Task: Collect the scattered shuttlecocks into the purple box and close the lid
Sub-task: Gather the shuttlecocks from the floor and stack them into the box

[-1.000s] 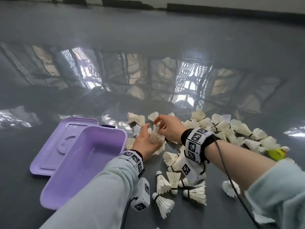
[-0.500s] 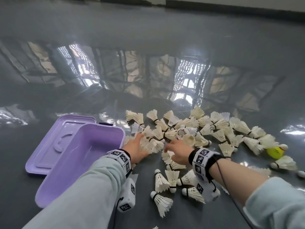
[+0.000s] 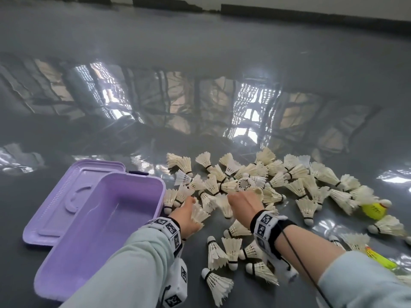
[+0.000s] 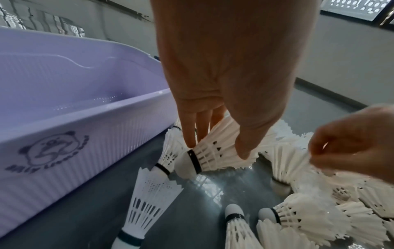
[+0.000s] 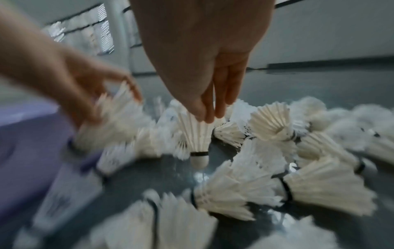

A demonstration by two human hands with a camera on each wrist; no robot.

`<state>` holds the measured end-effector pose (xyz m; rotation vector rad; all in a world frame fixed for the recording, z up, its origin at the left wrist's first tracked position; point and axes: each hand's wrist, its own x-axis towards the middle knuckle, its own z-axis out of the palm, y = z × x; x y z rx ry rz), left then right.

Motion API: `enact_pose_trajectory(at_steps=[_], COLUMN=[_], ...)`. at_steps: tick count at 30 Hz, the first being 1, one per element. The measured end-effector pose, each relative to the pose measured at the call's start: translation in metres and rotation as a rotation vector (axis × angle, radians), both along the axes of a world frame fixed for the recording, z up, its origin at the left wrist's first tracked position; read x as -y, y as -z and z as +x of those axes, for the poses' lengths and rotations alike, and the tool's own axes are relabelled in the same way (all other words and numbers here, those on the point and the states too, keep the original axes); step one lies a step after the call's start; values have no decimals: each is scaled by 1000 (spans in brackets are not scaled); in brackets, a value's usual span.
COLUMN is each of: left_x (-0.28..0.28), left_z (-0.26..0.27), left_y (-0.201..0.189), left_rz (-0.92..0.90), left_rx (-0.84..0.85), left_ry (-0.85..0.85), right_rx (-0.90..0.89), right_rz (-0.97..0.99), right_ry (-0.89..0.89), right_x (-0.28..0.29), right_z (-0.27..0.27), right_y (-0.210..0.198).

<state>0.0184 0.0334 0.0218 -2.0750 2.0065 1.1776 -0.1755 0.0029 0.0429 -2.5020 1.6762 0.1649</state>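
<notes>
The purple box (image 3: pixel 153 210) stands open at the left with nothing inside, its lid (image 3: pixel 64 196) lying flat behind it. Several white shuttlecocks (image 3: pixel 244 178) lie heaped on the grey floor to its right. My left hand (image 3: pixel 191 210) is beside the box's right wall. In the left wrist view this hand (image 4: pixel 216 149) grips one white shuttlecock (image 4: pixel 204 161) between thumb and fingers, cork toward the camera. My right hand (image 3: pixel 242 196) is just right of it. In the blurred right wrist view, the right hand (image 5: pixel 209 116) pinches the feather skirt of another shuttlecock (image 5: pixel 197 136), cork down.
A yellow shuttlecock (image 3: pixel 374 210) lies at the pile's right edge, and another yellow one (image 3: pixel 380 258) nearer my right sleeve. Loose white shuttlecocks (image 3: pixel 216 285) lie between my forearms. The glossy floor (image 3: pixel 200 63) runs to a dark wall base far off.
A second ago both hands were together on a bunch at the pile's far side. They have drawn back toward me and apart, each now on its own shuttlecock.
</notes>
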Motion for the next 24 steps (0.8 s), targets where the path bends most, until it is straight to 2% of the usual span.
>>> enact_pose_trajectory(at_steps=[2, 4, 6, 7, 12, 15, 18, 22, 24], left_x=[-1, -1, 0, 0, -1, 0, -6, -13, -12], left_z=[3, 5, 6, 6, -4, -6, -7, -7, -6], left_y=[4, 5, 5, 4, -9, -15, -17, -19, -19], left_rz=[5, -6, -11, -10, -43, -71, -101, -123, -87], left_rx=[20, 39, 44, 40, -74, -105, -33, 8, 27], left_ry=[-6, 3, 12, 13, 50, 101, 203, 227, 210], right_rx=[269, 536, 703, 729, 751, 748, 744, 737, 596], right_rz=[-11, 116, 218, 259, 478, 442, 426, 431, 365], right_ry=[172, 275, 290, 277, 204, 164, 170, 270, 326], right_x=[8, 15, 18, 18, 7, -2, -10, -20, -24], right_z=[-6, -9, -10, -10, -3, 2, 5, 12, 10], right_y=[1, 2, 2, 1, 0, 1, -2, -1, 2])
